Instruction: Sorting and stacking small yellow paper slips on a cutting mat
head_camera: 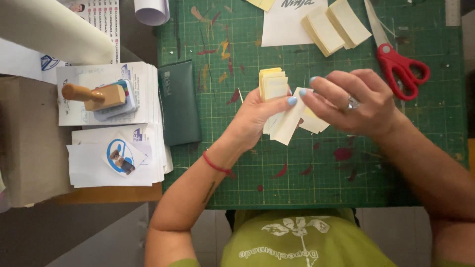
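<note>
Pale yellow paper slips [273, 85] stacked in left hand [257, 116], held above green cutting mat [316, 168]. Right hand [354, 101] pinching one cream slip [289, 123] off stack. Two finished-looking piles [336, 27] lie beyond; red-handled scissors [402, 66] idle beside them.

Cutting mat [316, 168] fills frame centre w/ scissors [403, 64] upper right. Paper stacks [111, 128] left of mat; stamp [96, 96] on upper stack.

Small stack of pale yellow paper slips [273, 84], upright, fanned above green mat.
</note>
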